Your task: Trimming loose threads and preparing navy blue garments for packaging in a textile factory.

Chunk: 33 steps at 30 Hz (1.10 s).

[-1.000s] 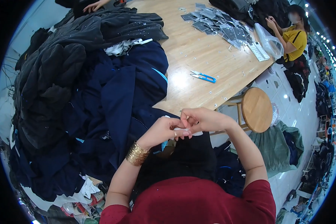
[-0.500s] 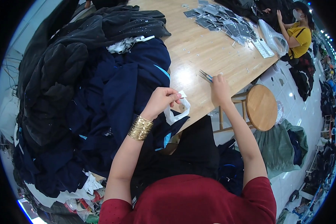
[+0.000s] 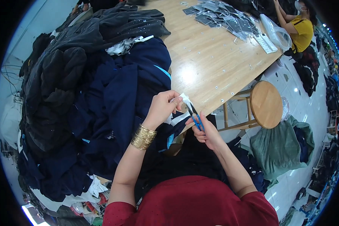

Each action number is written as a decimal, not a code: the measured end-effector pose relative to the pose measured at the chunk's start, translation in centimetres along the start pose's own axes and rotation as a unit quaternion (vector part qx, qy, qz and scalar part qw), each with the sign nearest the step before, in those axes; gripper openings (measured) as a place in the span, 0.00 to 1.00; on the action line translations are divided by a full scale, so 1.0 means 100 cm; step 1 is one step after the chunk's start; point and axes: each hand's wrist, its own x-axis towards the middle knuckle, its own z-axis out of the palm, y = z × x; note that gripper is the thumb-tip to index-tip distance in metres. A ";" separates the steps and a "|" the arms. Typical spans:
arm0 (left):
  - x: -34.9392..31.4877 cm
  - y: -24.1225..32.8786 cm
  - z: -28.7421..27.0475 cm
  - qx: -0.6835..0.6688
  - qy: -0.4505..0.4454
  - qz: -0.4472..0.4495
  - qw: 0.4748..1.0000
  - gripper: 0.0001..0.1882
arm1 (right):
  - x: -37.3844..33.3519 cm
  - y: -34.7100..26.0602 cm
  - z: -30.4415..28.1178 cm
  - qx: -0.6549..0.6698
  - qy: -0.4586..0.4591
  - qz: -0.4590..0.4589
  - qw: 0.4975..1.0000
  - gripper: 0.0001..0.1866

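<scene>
A white fabric strip (image 3: pixel 180 119) is pinched by its upper end between the thumb and fingers of my left hand (image 3: pixel 163 108). The strip hangs in a bend over the table's near corner, beside a pile of navy garments (image 3: pixel 116 83) with light-blue trim. In my right hand (image 3: pixel 210 134) are thread snips (image 3: pixel 198 121) with blue handles. Their dark blades point up and left and lie against the strip just below my left fingertips. Whether the blades are closed on it cannot be made out.
Dark grey garments (image 3: pixel 60 71) are heaped at the left. On the wooden table (image 3: pixel 203 64) lie small white bits, several small clear packets (image 3: pixel 229 22) and a plastic bag (image 3: pixel 275 34). A round stool (image 3: pixel 266 104) stands at the right. Beyond it sits a person in yellow (image 3: pixel 302 33).
My right hand has come from the table's edge down and left, carrying the snips to the strip. My left hand keeps its pinch nearly in place. The view has shifted slightly.
</scene>
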 end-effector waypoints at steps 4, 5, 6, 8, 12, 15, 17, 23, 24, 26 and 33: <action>-0.005 0.000 0.002 -0.009 -0.011 0.002 1.000 0.09 | 0.002 0.005 0.005 -0.025 0.027 -0.007 0.999 0.28; -0.007 -0.001 0.003 -0.009 -0.011 0.002 1.000 0.09 | 0.004 0.005 0.006 -0.025 0.027 -0.007 0.999 0.28; -0.008 -0.002 0.004 -0.008 -0.009 0.003 1.000 0.09 | 0.006 0.005 0.007 -0.011 0.030 -0.010 0.999 0.27; -0.009 -0.002 0.005 -0.008 -0.008 0.004 1.000 0.09 | 0.009 0.005 0.009 0.004 0.034 -0.013 0.999 0.26; -0.011 -0.002 0.008 -0.019 -0.017 -0.005 1.000 0.08 | 0.016 0.003 0.013 0.034 0.043 -0.023 0.998 0.24; -0.012 -0.003 0.010 -0.030 -0.018 -0.004 0.999 0.08 | 0.018 0.000 0.016 0.039 0.046 -0.024 0.998 0.23; -0.013 -0.003 0.012 -0.036 -0.016 -0.004 0.999 0.08 | 0.019 0.000 0.017 0.036 0.055 -0.023 0.998 0.22; -0.013 -0.007 0.013 -0.055 -0.011 0.010 0.998 0.08 | 0.019 0.000 0.019 0.057 0.064 -0.040 0.996 0.22; -0.013 -0.007 0.012 -0.058 -0.011 0.011 0.998 0.09 | 0.019 -0.001 0.018 0.046 0.069 -0.038 0.996 0.23; -0.013 -0.007 0.010 -0.065 -0.011 0.012 0.998 0.09 | 0.021 -0.002 0.019 0.032 0.076 -0.036 0.996 0.23; -0.016 -0.014 0.004 -0.075 0.033 0.007 0.997 0.09 | 0.045 -0.011 0.015 -0.089 0.190 -0.112 0.971 0.21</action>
